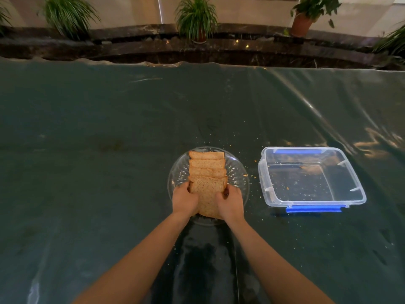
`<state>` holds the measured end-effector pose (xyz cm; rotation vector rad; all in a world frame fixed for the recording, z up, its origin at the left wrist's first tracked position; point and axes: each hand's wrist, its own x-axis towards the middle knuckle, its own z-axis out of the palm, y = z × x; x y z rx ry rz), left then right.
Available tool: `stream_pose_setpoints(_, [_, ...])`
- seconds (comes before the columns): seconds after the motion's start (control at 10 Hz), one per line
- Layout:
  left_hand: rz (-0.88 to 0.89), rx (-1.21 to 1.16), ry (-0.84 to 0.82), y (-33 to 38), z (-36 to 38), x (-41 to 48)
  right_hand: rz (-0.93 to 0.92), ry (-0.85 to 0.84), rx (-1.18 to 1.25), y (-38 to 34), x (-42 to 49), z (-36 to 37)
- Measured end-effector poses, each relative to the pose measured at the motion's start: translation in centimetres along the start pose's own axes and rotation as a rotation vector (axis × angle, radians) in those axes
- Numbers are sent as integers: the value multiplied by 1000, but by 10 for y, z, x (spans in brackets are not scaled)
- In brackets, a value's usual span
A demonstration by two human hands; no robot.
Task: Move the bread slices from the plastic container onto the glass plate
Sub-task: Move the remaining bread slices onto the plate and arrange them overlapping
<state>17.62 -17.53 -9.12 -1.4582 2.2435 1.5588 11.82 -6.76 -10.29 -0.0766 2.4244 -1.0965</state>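
Observation:
Several brown bread slices (207, 166) lie overlapping in a row on the round glass plate (237, 175) in the middle of the table. The nearest bread slice (207, 194) is held at its two sides: my left hand (184, 199) grips its left edge and my right hand (230, 200) its right edge, both over the plate's near half. To the right stands the clear plastic container (311, 176) with blue clips; it holds only crumbs.
The table is covered by a dark green cloth under shiny clear film (109, 139). Crumbs lie scattered around the plate and the container. Beyond the far table edge runs a dark stone ledge (219, 49) with potted plants (197, 18).

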Motion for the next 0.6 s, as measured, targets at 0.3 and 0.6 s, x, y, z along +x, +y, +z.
stream_pose_setpoints(0.3, [7,18,-12,-1,-1,1,-28,-46,-99,0,2,-4])
stream_pose_setpoints(0.6, [145,167,46,5,-19,-1,-50,-127,-213,-7,2,-29])
